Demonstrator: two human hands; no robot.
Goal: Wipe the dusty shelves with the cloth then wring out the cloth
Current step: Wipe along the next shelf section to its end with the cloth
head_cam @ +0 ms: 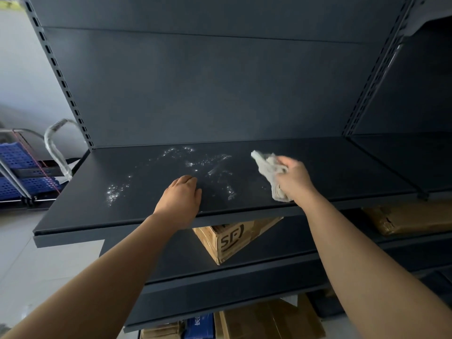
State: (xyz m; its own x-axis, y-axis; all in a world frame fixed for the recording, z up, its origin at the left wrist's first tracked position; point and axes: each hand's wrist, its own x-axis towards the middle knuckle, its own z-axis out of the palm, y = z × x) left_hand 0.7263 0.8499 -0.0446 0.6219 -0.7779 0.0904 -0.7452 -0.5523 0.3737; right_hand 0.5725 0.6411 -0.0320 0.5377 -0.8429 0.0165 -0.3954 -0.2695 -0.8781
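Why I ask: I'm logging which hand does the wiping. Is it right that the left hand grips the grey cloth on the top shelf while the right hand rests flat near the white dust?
Not quite: the hands are swapped. In the head view the right hand grips the grey cloth on the top shelf, while the left hand rests flat near the white dust.

1. The shelf is a dark, flat metal board with a raised front lip; white dust lies in scattered patches from its left half to the middle, some near the back edge, some near the front edge
2. The cloth is pale grey and crumpled, bunched in the right hand on the shelf's right half, one loose end pointing toward the back edge, the other end near the front edge
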